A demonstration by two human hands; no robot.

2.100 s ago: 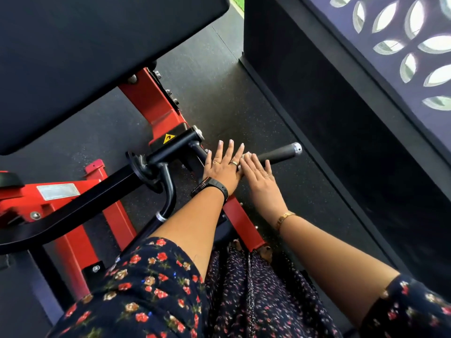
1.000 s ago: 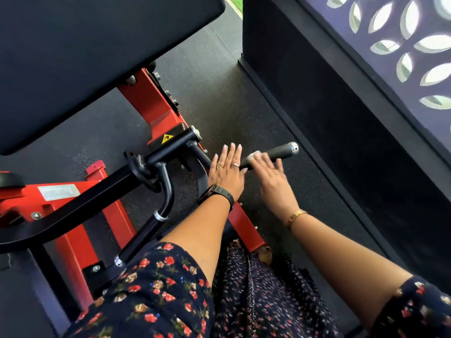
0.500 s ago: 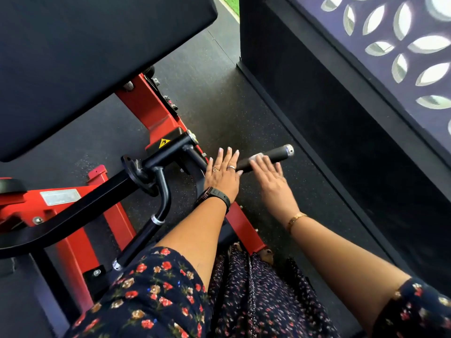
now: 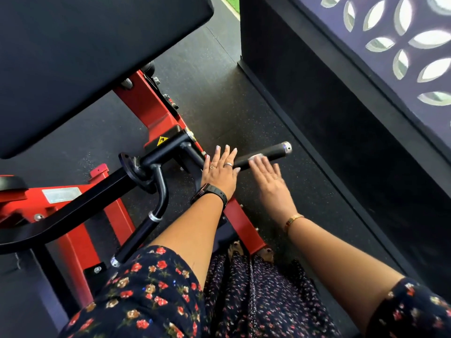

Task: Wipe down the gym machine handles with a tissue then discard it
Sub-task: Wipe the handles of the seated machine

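A black gym machine handle (image 4: 269, 152) with a silver end cap sticks out to the right from the red machine frame. My left hand (image 4: 219, 170) lies flat on the handle's inner end, fingers straight. My right hand (image 4: 267, 175) lies a little further out along the handle with straight fingers, blurred by motion. A bit of white tissue (image 4: 256, 157) shows at its fingertips, pressed on the handle. A second black handle (image 4: 144, 230) hangs lower at the left, untouched.
The machine's black pad (image 4: 85, 57) fills the upper left, above the red frame (image 4: 151, 111) and a black lever bar (image 4: 73, 211). A dark wall with a patterned screen (image 4: 366, 81) runs along the right. Speckled rubber floor (image 4: 231, 106) lies between.
My right hand with the tissue has slid outward along the handle, away from my left hand. My left hand has stayed flat at the handle's inner end.
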